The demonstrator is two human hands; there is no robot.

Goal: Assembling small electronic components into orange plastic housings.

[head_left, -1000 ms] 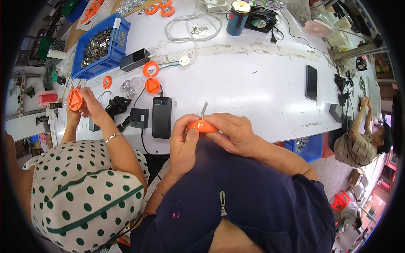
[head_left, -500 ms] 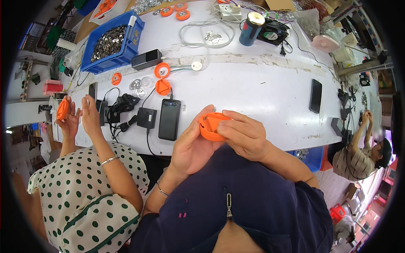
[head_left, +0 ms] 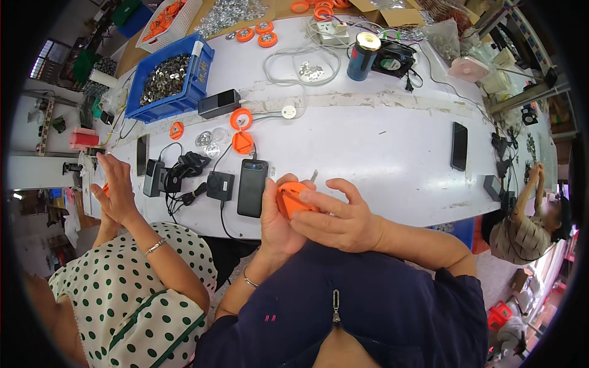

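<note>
A round orange plastic housing is held up in front of my chest, at the table's near edge. My left hand wraps round its left side. The thumb and fingers of my right hand press on its face from the right, with one finger lifted away. Part of the housing is hidden behind those fingers. A small silvery piece shows just beyond it; I cannot tell whether it touches the housing. Left of my hands lies a black power bank. Two joined orange housings lie beyond it.
A co-worker's hands hold an orange part at the left. Black cables and adapters lie between us. Farther off are a blue bin of metal pieces, a blue cylinder and a fan. A phone lies right.
My hands have drawn slightly nearer and left, turning the orange housing more upright. The view has shifted a little. The co-worker's hand has moved in front of their orange part.
</note>
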